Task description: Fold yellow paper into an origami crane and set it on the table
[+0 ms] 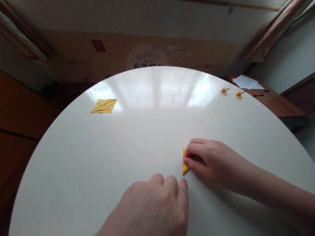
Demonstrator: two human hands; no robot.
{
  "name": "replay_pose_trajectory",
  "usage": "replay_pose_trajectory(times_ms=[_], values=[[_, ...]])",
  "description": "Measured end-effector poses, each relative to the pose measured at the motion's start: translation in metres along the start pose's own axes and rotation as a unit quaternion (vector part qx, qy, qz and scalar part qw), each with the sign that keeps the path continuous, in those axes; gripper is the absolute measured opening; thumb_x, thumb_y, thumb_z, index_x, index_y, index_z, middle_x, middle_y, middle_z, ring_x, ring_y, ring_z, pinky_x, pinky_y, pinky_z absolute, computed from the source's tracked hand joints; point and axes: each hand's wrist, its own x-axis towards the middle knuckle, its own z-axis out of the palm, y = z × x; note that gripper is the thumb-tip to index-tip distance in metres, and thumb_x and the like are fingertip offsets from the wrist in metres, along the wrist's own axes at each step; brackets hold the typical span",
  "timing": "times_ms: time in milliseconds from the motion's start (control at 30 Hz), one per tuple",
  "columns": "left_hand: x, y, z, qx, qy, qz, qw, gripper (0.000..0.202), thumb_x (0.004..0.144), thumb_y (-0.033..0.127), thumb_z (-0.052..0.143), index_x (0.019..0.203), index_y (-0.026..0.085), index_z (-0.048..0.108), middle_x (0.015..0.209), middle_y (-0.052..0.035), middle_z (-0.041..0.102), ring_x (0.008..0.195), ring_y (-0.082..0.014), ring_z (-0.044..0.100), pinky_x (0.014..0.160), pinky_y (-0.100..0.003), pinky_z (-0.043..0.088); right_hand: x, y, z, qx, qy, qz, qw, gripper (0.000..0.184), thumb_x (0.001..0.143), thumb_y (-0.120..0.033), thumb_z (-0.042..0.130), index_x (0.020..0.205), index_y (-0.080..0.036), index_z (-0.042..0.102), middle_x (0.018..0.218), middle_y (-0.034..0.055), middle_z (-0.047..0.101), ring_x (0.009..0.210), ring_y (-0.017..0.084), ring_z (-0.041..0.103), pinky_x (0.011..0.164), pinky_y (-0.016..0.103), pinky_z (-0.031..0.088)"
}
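A small yellow folded paper [185, 168], its visible part triangular, lies on the white round table [137, 141]. My right hand [209, 159] pinches it from the right, thumb and fingers covering its right part. Just below and to the left of the paper is my left hand [155, 206], seen from the back with its fingers curled down. The tip of its rightmost finger comes close to the paper's lower corner, and a small gap shows between them. Whatever may be inside the left hand's curled fingers is hidden.
A creased yellow paper sheet [103, 106] lies at the far left of the table. Two folded paper cranes, a left one [224, 91] and a right one [239, 95], stand near the far right edge. Behind is a wooden desk [278, 101] with white printed sheets [247, 82].
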Motion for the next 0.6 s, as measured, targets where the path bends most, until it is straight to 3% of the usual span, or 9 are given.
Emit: replay_pose_trajectory(times_ms=[133,267,600], values=[[0.003,0.0,-0.005,0.006,-0.015,-0.039,0.999,0.064,0.08,0.007,0.049,0.142,0.023,0.046,0.089,-0.0074,0.066,0.072,-0.0208,0.062,0.058,-0.027,0.048,0.0,-0.001,0.001,-0.003,-0.005,0.014,1.0,0.018,0.088,-0.019,0.056,0.07,-0.019,0.058,0.075,-0.0007,0.061,0.064,0.013,0.055,0.059,0.026,0.037],[0.009,0.003,-0.017,-0.005,-0.074,-0.049,0.996,0.067,0.08,0.007,0.05,0.145,0.023,0.043,0.091,-0.0073,0.066,0.073,-0.0218,0.063,0.06,-0.03,0.05,-0.001,-0.003,0.001,-0.003,-0.007,0.014,1.0,0.018,0.088,-0.018,0.056,0.07,-0.019,0.058,0.076,-0.0007,0.062,0.065,0.013,0.056,0.06,0.026,0.037],[0.01,0.002,-0.016,-0.009,-0.061,-0.054,0.997,0.061,0.084,0.009,0.047,0.143,0.026,0.043,0.087,-0.0051,0.062,0.068,-0.0189,0.06,0.059,-0.029,0.049,-0.001,-0.005,0.001,-0.001,-0.003,0.005,1.0,0.017,0.088,-0.019,0.057,0.072,-0.019,0.061,0.077,0.0002,0.063,0.066,0.014,0.057,0.059,0.026,0.037]])
